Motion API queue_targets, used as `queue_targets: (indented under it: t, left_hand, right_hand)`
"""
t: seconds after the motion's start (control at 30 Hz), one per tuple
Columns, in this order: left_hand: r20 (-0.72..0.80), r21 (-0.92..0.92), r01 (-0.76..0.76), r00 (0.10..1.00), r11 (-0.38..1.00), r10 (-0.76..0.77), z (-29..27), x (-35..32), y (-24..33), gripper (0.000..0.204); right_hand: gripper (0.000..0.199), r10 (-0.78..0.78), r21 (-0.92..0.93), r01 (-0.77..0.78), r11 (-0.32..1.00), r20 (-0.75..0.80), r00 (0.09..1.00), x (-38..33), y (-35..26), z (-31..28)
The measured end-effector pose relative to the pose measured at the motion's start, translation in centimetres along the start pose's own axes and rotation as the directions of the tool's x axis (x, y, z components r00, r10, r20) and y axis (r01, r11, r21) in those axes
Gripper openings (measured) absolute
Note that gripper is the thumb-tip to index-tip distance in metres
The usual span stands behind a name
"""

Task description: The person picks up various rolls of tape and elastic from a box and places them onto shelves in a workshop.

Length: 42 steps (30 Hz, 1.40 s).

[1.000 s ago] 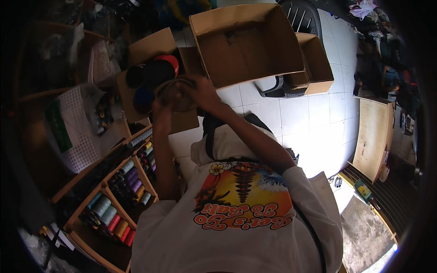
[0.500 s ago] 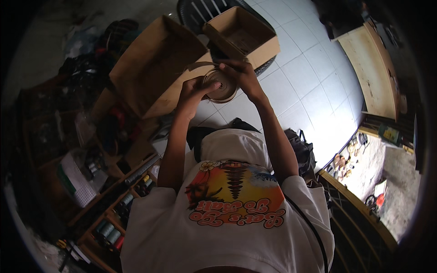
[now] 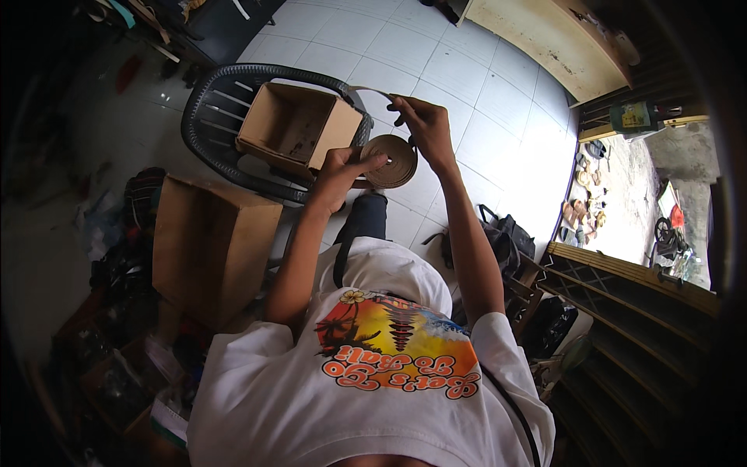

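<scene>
A flat coil of brown strip [image 3: 401,163], wound like a roll of strap or tape, is held in the air in front of me. My left hand [image 3: 340,175] grips it from the left, the thumb lying across its face near the centre. Above the coil, my right hand [image 3: 426,128] pinches a length of the strip between thumb and fingers. From that pinch the strip's loose part [image 3: 369,89] curves away to the left, above the cardboard box. Exactly what the strip is made of, I cannot tell.
An open cardboard box [image 3: 336,134] sits on a black plastic chair [image 3: 194,105] just beyond my left hand. A bigger cardboard box [image 3: 253,245] stands nearer, at the left. To the right are a black bag [image 3: 510,241] and a slatted rack [image 3: 622,342]; white floor tiles [image 3: 482,117] lie beyond.
My right hand has moved off the coil's face, up and right, and now holds the strip away from it. My view has turned, so the boxes and chair appear farther left.
</scene>
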<state>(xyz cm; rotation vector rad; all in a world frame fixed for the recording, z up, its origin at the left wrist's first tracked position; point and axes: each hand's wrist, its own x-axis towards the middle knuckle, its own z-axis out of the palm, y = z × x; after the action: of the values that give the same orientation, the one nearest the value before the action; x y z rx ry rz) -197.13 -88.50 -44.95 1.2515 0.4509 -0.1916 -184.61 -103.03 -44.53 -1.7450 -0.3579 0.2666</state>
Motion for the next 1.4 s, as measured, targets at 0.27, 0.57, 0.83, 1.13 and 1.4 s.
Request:
queue_targets:
  t: [0.27, 0.57, 0.83, 1.13, 1.4]
  left_hand:
    - [0.165, 0.052, -0.056, 0.985, 0.997, 0.047, 2.3, 15.9, 5.8, 0.039]
    - [0.252, 0.052, -0.170, 0.956, 0.984, 0.152, 10.7, 34.5, 15.3, 0.037]
    - [0.155, 0.042, -0.225, 0.964, 0.973, 0.216, 18.2, 51.5, 20.1, 0.050]
    - [-0.230, 0.023, -0.326, 0.918, 0.945, 0.322, 19.9, 67.5, 28.9, 0.048]
    - [-0.469, -0.069, -0.318, 0.847, 0.946, 0.250, 11.0, 76.0, 34.6, 0.036]
  right_hand:
    - [0.031, 0.132, -0.049, -0.123, 0.991, 0.234, 0.963, 14.4, 1.2, -5.1]
    - [0.035, 0.148, -0.001, -0.149, 0.989, 0.069, 0.987, 29.1, -0.5, -16.4]
    - [0.032, 0.139, 0.080, -0.129, 0.988, -0.124, 0.983, 43.2, 4.0, -25.0]
    - [0.031, 0.023, 0.010, -0.022, 1.000, -0.037, 0.999, 64.4, 3.5, -28.6]
    - [0.028, -0.103, -0.047, 0.123, 0.991, 0.299, 0.949, 81.2, 3.0, -20.1]
